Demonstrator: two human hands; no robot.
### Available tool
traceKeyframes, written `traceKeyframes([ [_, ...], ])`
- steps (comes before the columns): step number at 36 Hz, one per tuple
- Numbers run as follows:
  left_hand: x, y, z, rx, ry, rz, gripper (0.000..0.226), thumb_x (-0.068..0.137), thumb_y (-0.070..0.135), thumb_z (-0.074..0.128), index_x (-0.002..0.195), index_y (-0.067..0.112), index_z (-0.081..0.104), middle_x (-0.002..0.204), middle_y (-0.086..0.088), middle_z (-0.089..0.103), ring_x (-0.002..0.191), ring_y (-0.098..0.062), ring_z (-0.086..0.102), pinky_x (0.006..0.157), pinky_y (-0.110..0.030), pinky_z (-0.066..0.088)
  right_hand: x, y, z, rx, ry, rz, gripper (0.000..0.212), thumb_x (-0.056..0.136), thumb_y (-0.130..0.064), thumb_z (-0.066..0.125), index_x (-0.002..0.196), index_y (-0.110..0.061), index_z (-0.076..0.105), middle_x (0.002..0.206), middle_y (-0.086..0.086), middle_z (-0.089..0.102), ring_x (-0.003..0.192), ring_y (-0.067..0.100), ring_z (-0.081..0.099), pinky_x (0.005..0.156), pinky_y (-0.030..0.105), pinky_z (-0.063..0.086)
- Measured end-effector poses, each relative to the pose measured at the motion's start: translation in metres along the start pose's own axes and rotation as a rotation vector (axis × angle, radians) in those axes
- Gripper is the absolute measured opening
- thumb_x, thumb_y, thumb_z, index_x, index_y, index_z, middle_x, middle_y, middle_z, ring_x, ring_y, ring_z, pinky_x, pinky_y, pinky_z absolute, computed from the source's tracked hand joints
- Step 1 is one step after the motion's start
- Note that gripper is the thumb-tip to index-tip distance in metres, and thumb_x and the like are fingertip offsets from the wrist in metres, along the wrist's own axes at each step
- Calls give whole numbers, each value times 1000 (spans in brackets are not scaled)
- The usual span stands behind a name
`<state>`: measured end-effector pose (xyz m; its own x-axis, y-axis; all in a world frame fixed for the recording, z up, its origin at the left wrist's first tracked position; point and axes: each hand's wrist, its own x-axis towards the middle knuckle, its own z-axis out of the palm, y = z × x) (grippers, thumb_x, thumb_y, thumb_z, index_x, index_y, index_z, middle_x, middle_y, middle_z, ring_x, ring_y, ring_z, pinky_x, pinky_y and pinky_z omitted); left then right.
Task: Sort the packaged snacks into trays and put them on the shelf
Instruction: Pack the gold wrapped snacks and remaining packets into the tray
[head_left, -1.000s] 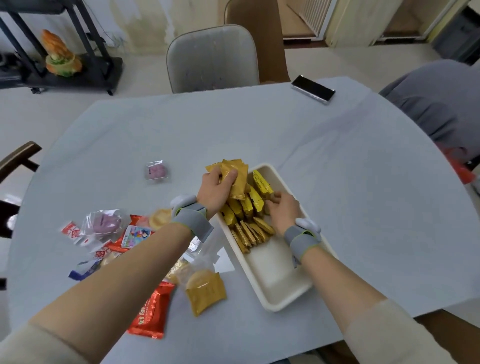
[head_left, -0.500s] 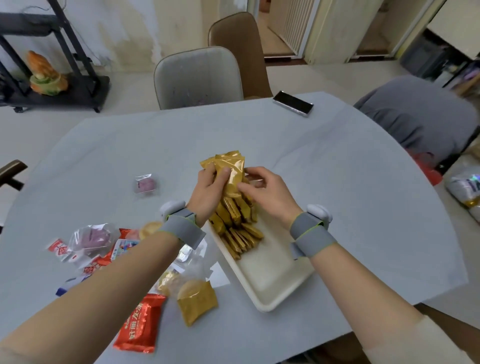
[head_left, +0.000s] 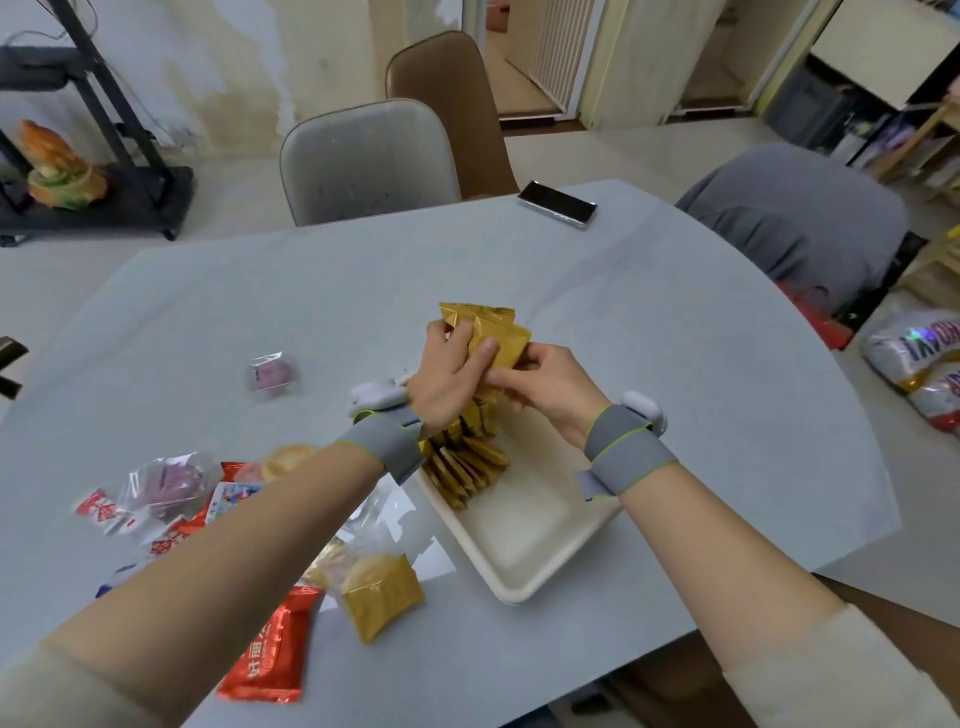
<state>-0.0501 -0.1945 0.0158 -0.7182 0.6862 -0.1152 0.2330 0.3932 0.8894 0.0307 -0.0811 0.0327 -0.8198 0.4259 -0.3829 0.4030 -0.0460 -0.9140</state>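
Observation:
My left hand (head_left: 448, 376) grips a bunch of gold snack packets (head_left: 488, 332) held up above the far end of a white tray (head_left: 535, 566). My right hand (head_left: 543, 387) pinches the lower right edge of the same bunch. More gold packets (head_left: 467, 462) stand in a row in the tray's far half, partly hidden by my left wrist. The tray's near half is bare. Left of the tray lies a loose pile of mixed snacks (head_left: 171, 499), with a red packet (head_left: 272, 649) and a gold-and-clear packet (head_left: 382, 592) nearer me.
A single purple snack in clear wrap (head_left: 270, 374) lies apart on the left of the grey table (head_left: 675, 364). A phone (head_left: 558, 203) rests at the far edge. Chairs (head_left: 369, 161) stand behind the table, a grey one (head_left: 795, 218) at right.
My right hand left the packets in the tray and came up to the bunch in my left hand. The bunch rose slightly above the tray.

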Motion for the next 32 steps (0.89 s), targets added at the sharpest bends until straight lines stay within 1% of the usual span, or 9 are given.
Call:
traceKeyframes([
  [4,2,3,5,-89,10,-17,28,102,40,31,97,22,52,114,-4,34,95,-3,44,98,-20,33,-5,10,-11,-22,34,12,31,73,-3,77,98,-11,61,74,5,64,57,18,53,55,28,46],
  [7,8,-8,1,-50,175,21,21,101,24,39,113,21,56,116,-5,40,85,14,43,88,-6,34,-5,31,-14,-359,200,-59,27,71,-13,77,85,-17,54,80,2,63,71,22,57,67,34,48],
  [10,14,-32,-9,3,247,69,48,95,7,45,139,25,39,130,-11,44,105,-5,47,103,-25,38,-4,62,-4,-640,289,-72,23,77,-16,67,86,-19,46,87,5,60,81,30,56,65,32,42],
  [12,11,-44,-14,-24,237,58,73,93,5,49,149,35,14,128,-3,48,106,-24,58,96,-43,49,-1,83,7,-772,296,-62,21,85,-16,60,103,-16,50,102,9,58,92,32,56,70,32,40],
  [14,7,-54,-17,-84,224,0,85,90,3,54,150,38,4,105,7,55,90,-35,64,81,-49,55,8,103,16,-830,310,-54,30,89,-14,56,118,-13,51,116,11,55,104,32,54,81,34,42],
  [16,4,-61,-18,-155,243,-55,83,88,2,56,150,35,11,96,11,54,87,-35,65,78,-48,57,15,117,22,-837,324,-33,35,90,-11,55,125,-14,51,124,10,53,113,30,51,89,34,42],
  [21,2,-71,-21,-289,355,-181,47,86,1,60,128,17,46,89,6,56,71,-15,61,55,-15,52,24,138,29,-819,278,89,29,91,-9,50,119,-13,59,118,14,59,109,33,54,86,33,41],
  [24,5,-77,-25,-332,344,-228,35,84,0,64,112,16,49,90,2,57,78,-24,61,55,-22,50,26,145,29,-758,228,132,33,88,-3,47,116,-12,61,114,15,63,106,35,57,84,32,43],
  [32,11,-81,-28,-279,269,-217,34,84,2,65,109,18,48,88,7,56,83,-26,62,69,-34,56,27,147,35,-650,108,200,49,87,-8,51,135,-11,44,124,15,59,114,34,55,90,30,42],
])
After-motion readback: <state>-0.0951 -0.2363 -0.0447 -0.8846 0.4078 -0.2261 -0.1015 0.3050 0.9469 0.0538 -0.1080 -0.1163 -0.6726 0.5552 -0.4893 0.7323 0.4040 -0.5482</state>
